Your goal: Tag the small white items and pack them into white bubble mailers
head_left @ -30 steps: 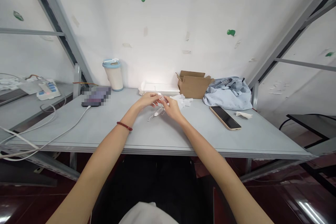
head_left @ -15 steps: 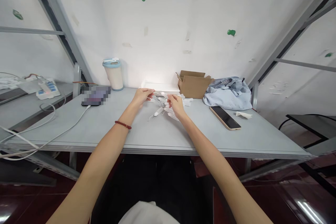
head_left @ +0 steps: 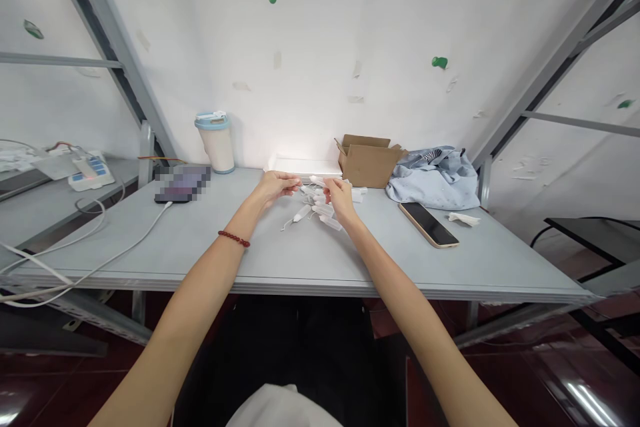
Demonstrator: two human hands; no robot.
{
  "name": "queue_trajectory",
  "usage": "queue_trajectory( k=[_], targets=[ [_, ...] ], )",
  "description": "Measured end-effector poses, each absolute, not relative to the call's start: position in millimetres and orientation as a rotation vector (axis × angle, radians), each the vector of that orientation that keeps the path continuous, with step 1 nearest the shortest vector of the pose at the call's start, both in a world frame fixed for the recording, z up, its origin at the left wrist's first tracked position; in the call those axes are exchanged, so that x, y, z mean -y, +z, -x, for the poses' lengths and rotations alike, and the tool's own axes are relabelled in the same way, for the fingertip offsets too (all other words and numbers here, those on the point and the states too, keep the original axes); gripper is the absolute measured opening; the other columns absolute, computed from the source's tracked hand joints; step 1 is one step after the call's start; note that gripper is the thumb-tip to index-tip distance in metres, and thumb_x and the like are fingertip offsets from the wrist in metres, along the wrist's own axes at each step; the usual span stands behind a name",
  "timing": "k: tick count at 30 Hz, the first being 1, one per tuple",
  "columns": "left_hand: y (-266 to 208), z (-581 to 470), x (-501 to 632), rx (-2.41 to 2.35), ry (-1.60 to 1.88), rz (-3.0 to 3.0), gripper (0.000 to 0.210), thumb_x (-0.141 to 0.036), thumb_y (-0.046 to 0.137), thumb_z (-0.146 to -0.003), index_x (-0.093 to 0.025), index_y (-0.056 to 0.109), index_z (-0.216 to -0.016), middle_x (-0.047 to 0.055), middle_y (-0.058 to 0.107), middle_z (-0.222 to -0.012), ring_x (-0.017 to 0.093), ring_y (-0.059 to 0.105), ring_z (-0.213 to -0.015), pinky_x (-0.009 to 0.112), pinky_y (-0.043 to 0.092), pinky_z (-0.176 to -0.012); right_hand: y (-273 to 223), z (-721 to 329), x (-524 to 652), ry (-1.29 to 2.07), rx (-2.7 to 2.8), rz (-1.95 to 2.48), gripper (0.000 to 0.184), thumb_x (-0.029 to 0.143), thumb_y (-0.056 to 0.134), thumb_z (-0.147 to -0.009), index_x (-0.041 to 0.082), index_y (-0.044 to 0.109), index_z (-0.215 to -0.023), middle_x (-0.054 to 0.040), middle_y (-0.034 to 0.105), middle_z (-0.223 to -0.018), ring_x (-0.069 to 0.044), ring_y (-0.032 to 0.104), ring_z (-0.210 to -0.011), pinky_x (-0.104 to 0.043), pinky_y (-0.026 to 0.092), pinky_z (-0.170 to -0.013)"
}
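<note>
- Right hand: thumb and fingers closed on a white tube, held over the pile.
- Left hand: thumb and fingertips drawn together, pointing toward the tube; whether they grip anything cannot be told.
- Pile: white tubes, some with thin strings, lying on the grey surface under and between the hands.
- Bracelet: dark red beads, around the left wrist.
- Behind the pile: flat white stack; open box to its right, beside a crumpled blue cloth.
- Far right: phone, dark screen up; tissue near it.
- Left: upright cup, blue lid.
</note>
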State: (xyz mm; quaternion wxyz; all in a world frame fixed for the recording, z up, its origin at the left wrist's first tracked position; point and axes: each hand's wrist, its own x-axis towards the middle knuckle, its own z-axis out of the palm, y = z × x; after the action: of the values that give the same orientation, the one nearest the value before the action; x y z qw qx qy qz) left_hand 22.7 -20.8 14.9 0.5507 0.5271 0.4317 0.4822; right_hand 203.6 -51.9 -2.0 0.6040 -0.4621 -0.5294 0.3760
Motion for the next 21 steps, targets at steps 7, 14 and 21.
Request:
queue_trajectory(
  k=[7,14,21],
  targets=[
    [12.2,-20.3,18.9,-0.976,1.098,-1.330,0.037,-0.037,0.090,-0.051,-0.012,0.074,-0.075,0.008,0.071,-0.080,0.013,0.059,-0.067,0.028,0.046,-0.065,-0.1,-202.7,55.2,0.897,1.260,1.062,0.028,0.035,0.054,-0.076,0.020,0.047,-0.053,0.0040,0.044,-0.053,-0.009,0.038,-0.049,-0.024,0.035,-0.048],
    [10.0,-19.5,17.2,-0.956,1.066,-1.380,0.035,-0.037,0.087,-0.054,-0.014,0.073,-0.077,0.008,0.071,-0.085,0.013,0.059,-0.069,0.028,0.046,-0.065,0.9,-201.9,56.3,0.905,1.256,1.063,0.029,0.034,0.054,-0.077,0.021,0.045,-0.052,0.0038,0.044,-0.053,-0.010,0.038,-0.049,-0.025,0.035,-0.048],
    [12.0,-19.7,19.5,-0.956,1.082,-1.387,0.031,-0.036,0.085,-0.058,-0.015,0.070,-0.075,0.007,0.070,-0.086,0.013,0.058,-0.069,0.027,0.045,-0.064,-0.9,-202.2,54.4,0.895,1.268,1.059,0.029,0.034,0.053,-0.077,0.021,0.044,-0.053,0.0038,0.043,-0.053,-0.010,0.039,-0.049,-0.025,0.035,-0.048]
  ],
)
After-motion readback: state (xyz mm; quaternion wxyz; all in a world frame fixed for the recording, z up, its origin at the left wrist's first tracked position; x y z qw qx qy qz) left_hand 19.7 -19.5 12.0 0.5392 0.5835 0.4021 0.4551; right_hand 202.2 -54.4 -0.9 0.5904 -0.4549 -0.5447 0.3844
